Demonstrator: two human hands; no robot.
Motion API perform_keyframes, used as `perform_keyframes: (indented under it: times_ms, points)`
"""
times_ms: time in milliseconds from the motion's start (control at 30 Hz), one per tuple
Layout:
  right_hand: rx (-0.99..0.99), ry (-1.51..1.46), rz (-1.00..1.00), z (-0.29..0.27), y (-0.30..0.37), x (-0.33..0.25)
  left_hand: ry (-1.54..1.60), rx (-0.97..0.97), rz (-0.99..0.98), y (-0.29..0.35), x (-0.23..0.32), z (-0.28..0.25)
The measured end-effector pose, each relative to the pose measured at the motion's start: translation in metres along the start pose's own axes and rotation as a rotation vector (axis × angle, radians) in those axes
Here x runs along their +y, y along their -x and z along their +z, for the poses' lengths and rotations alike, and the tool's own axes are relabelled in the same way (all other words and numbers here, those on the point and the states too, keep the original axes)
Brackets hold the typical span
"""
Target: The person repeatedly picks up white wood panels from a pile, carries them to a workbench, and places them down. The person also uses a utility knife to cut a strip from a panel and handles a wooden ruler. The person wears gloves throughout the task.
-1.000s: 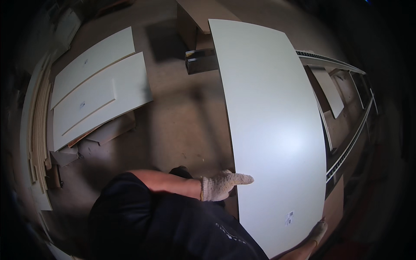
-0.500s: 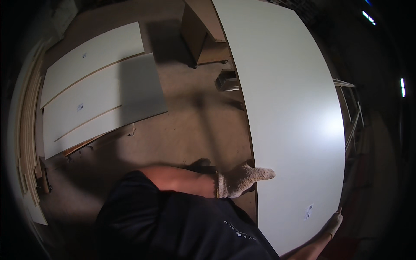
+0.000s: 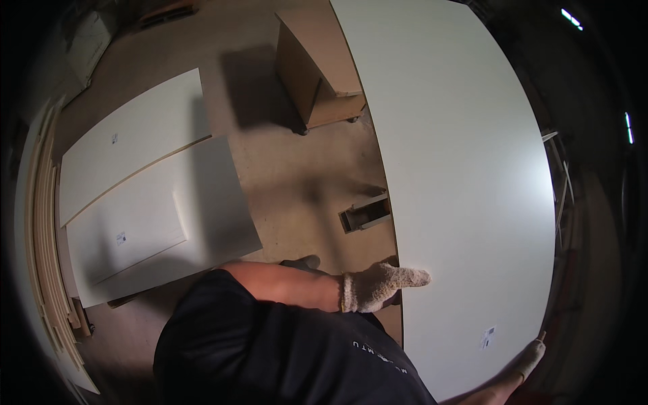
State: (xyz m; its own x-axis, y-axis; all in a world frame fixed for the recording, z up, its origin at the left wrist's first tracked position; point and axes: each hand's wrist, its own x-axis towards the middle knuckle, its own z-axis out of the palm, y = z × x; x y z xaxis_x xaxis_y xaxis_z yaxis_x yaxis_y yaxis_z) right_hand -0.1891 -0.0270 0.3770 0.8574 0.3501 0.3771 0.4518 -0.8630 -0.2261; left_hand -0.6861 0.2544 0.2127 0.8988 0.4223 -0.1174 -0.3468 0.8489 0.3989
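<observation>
A large white panel [image 3: 466, 175] stretches from the top of the view down to my body on the right. My left hand [image 3: 381, 286], in a pale knitted glove, is closed over its left edge, thumb lying on the white face. Its other fingers go behind the edge and are mostly hidden. At the lower right, my right hand [image 3: 531, 359], also gloved, grips the panel's opposite edge, with only part of it showing. A small label [image 3: 487, 337] sits on the panel's face near its lower end.
White panels [image 3: 155, 202] lie stacked on the left. Beyond them, long boards [image 3: 50, 236] line the far left. A brown wheeled cart [image 3: 314, 74] and a small open box-like piece [image 3: 364, 213] stand on the floor beside the large panel. Thin rails [image 3: 561, 179] show past its right edge.
The cart, the small box-like piece and the stacked panels have shifted downward in the view. Both hands keep their hold on the large panel, which stays almost in place relative to me.
</observation>
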Motion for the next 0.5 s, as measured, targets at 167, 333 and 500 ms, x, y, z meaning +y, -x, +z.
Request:
perform_keyframes:
  times_ms: [167, 333, 500]
  points:
    - [0.004, 0.219, 0.046, -0.006, -0.024, -0.082, 0.123, 0.202, -0.050, -0.017, 0.062, -0.026]
    - [0.047, 0.007, -0.093, 0.011, -0.056, -0.142, -0.001, 0.270, -0.043, -0.037, 0.103, -0.059]
    - [-0.020, 0.099, -0.163, 0.072, -0.086, -0.220, 0.289, 0.341, -0.034, -0.083, 0.147, -0.123]
